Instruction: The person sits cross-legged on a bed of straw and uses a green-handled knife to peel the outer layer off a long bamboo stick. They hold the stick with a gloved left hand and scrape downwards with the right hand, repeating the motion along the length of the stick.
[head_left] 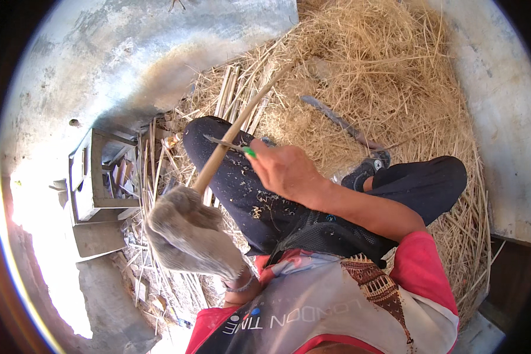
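My left hand (186, 221), in a worn grey glove, is closed around the lower end of a long wooden stick (237, 125). The stick slants up and away to the right, over my left knee. A small knife (223, 143) with a green handle is gripped in my right hand (286, 171). Its blade lies across the stick, a little beyond the gloved hand. Pale wood shavings (268, 205) are scattered over the dark trousers on my left leg.
Straw (383, 53) is heaped ahead and to the right. A long dark blade (330, 114) with a wooden handle lies on it. Several split canes (225, 91) lie beyond my left knee. At left stands a wooden box (94, 203) with scraps inside. Stained walls (130, 53) surround me.
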The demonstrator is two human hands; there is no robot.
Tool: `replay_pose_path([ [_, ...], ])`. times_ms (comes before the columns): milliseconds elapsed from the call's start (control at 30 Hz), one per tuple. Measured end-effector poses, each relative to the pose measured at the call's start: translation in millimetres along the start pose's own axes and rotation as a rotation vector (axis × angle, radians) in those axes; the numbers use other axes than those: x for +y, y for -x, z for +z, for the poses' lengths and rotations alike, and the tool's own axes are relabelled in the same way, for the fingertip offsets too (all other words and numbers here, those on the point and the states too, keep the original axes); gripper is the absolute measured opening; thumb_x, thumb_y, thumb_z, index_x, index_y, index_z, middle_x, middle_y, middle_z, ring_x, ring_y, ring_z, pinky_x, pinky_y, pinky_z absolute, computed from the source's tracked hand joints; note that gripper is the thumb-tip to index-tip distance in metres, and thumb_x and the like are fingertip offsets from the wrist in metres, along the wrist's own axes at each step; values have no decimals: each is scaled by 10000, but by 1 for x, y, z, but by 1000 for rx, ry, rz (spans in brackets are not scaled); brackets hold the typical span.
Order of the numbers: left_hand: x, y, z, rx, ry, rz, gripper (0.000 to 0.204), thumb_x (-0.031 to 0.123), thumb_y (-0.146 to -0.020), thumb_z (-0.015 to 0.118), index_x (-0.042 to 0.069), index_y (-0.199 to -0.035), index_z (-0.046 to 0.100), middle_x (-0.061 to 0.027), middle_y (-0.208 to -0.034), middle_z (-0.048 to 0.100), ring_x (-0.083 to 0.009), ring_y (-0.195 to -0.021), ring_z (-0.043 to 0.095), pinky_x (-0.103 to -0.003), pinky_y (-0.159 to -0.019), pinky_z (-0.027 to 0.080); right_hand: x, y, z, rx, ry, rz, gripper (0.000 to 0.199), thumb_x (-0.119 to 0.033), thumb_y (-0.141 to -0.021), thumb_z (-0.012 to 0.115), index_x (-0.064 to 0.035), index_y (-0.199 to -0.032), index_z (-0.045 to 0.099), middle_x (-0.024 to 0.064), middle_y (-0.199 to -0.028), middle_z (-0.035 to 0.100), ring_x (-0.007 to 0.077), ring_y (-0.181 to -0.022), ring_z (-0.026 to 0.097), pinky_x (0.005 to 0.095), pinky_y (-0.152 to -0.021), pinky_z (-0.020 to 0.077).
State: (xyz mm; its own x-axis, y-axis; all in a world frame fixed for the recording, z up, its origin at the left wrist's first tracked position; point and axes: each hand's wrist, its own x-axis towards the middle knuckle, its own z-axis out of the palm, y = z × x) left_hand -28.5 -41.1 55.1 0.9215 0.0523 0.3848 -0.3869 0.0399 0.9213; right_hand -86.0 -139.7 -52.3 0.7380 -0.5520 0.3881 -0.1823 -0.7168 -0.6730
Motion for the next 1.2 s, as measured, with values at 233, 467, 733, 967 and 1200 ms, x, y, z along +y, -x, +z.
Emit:
replay_pose_path([
  [233, -2, 1, -6, -38, 21, 37, 425, 379, -990, 563, 3, -792, 589, -97, -674, 616, -83, -416, 461, -193, -378, 360, -4, -2, 3, -26, 68, 51, 196, -189, -976, 561, -10, -915, 509, 163, -559, 575, 369, -486, 599, 456, -431, 472],
  [467, -7, 8, -9, -55, 22, 74, 455, 416, -996, 550, 6, -799, 572, -104, -677, 612, -88, -433, 474, -202, -399, 366, -11, -2, -20, -111, 9, 62, 219, -207, -993, 546, -7, -913, 505, 183, -509, 526, 361, -478, 608, 459, -400, 448],
  [733, -8, -3, -7, -38, 19, -8, 431, 396, -994, 554, 7, -809, 576, -100, -702, 615, -99, -437, 483, -205, -402, 375, 1, 0, 20, 81, -129, 118, 178, -171, -979, 559, -7, -928, 516, 193, -507, 522, 397, -483, 590, 472, -412, 449],
  [967, 1, 3, -11, -104, -7, -36, 383, 358, -985, 574, 0, -846, 583, -109, -709, 623, -103, -452, 501, -199, -412, 395, 58, -10, 26, 38, 129, 171, 195, -175, -993, 509, 15, -1025, 536, 133, -497, 551, 314, -427, 593, 430, -368, 454],
  [1200, -2, 2, -6, -113, 37, -15, 334, 324, -975, 588, -5, -922, 578, -135, -764, 635, -121, -503, 541, -208, -425, 430, 2, 1, 8, 145, -110, -78, 203, -202, -1010, 513, -1, -988, 524, 144, -492, 548, 331, -438, 603, 436, -373, 454],
])
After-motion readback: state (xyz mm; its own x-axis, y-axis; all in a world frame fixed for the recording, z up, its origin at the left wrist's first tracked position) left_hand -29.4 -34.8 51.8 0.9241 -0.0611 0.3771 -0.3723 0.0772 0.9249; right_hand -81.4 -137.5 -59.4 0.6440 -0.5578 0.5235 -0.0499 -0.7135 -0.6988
